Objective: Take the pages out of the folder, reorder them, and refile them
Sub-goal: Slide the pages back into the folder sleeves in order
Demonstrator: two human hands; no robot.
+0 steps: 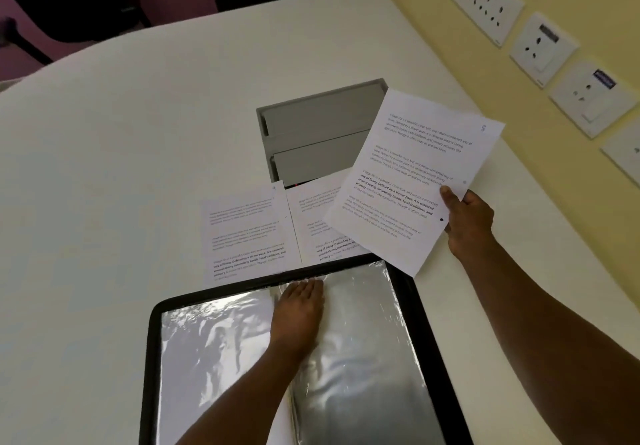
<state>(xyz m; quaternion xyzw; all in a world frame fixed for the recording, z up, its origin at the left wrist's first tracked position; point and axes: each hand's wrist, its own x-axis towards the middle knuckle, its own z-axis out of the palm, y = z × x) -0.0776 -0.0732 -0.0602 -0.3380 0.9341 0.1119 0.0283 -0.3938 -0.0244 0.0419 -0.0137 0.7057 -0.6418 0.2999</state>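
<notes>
right hand (467, 216) pinches a page (412, 181) aloft, half hiding another page (313, 223). left hand (299, 309) lies flat on the folder (422, 323), its near edge cut off.

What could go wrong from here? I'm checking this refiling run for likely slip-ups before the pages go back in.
1. The right hand pinches the lifted page by one edge only, so it may sag or crease.
2. That page hangs over the two pages on the table; set down there, the order could get mixed.
3. The left hand presses flat on the folder's shiny sleeves, which look wrinkled and might snag a page sliding in.
</notes>
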